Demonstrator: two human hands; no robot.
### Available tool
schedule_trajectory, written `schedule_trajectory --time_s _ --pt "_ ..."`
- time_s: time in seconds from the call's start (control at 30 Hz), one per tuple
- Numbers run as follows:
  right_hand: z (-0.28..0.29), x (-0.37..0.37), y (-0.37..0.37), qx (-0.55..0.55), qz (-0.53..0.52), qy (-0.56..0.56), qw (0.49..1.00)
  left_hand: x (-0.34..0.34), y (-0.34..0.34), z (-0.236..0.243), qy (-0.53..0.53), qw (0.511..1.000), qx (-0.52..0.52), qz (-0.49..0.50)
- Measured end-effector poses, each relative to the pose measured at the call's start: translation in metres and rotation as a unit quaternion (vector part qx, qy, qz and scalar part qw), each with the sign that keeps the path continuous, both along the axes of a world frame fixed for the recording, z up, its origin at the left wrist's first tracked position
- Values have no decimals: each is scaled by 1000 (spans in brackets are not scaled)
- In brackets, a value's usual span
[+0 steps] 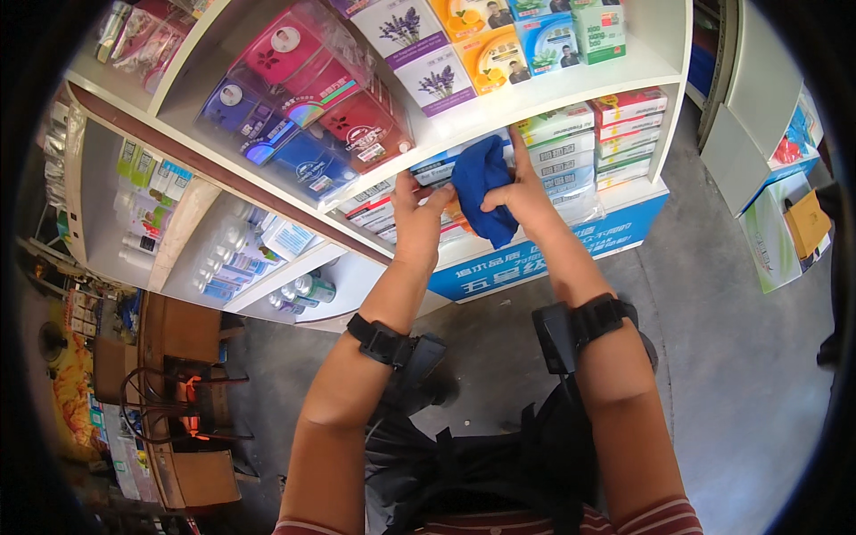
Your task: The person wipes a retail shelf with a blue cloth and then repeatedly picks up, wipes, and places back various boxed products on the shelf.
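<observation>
A crumpled dark blue cloth (483, 183) hangs in front of the lower shelf, between my two hands. My right hand (526, 194) pinches it under the thumb, while the fingers stretch up along the right side of some blue-and-white boxes (434, 169). At the left side of those same boxes is my left hand (419, 212), its fingers bent around their edge and its thumb pointing toward the cloth. The cloth covers much of the boxes' fronts. Beside my right hand stand stacked green-and-white boxes (557, 129); red-and-white boxes (370, 209) lie left of my left hand.
Purple boxes (437, 80), orange boxes (490, 58) and red packs (361, 125) fill the shelf above. A blue printed panel (544, 259) fronts the shelf base. Spray cans (236, 267) stand at left. Open cartons (774, 236) sit on the right floor; a wooden chair (192, 401) is lower left.
</observation>
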State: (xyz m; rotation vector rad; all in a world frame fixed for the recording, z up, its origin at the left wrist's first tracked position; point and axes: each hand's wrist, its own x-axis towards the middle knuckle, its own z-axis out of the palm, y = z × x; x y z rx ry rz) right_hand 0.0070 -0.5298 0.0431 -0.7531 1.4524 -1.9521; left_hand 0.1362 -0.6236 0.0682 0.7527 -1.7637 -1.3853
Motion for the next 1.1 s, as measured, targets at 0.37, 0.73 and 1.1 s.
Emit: schedule_trajectory --time_s 0.37,0.73,1.1 --pt "4 15 21 -34 39 -36 998 12 21 18 103 988 104 -55" --pt "-14 76 98 -71 56 18 996 76 57 18 105 968 226 -7" --pt "-20 90 139 -12 145 -88 986 85 74 -3 -9 939 333 -86"
